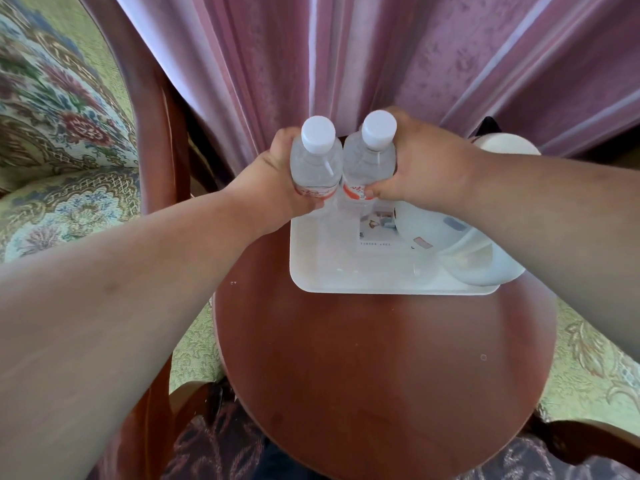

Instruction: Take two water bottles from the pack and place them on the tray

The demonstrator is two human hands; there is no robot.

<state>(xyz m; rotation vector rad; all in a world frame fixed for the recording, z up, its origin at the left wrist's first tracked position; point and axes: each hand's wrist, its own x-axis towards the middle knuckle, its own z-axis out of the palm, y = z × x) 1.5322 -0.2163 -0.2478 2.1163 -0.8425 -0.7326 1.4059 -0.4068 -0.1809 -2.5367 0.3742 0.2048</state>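
Two clear water bottles with white caps and red-and-white labels stand upright side by side at the far left end of the white tray (346, 271). My left hand (273, 181) is wrapped around the left bottle (315, 161). My right hand (415, 161) grips the right bottle (369, 157). The two bottles touch each other. Their bases are blurred through the plastic, so I cannot tell whether they rest on the tray or hover just above it. No bottle pack is in view.
The tray lies at the far side of a round red-brown wooden table (381, 375). A white kettle (478, 244) sits on the tray's right part under my right forearm. Pink curtains (346, 64) hang behind; upholstered armchairs (52, 133) flank the table.
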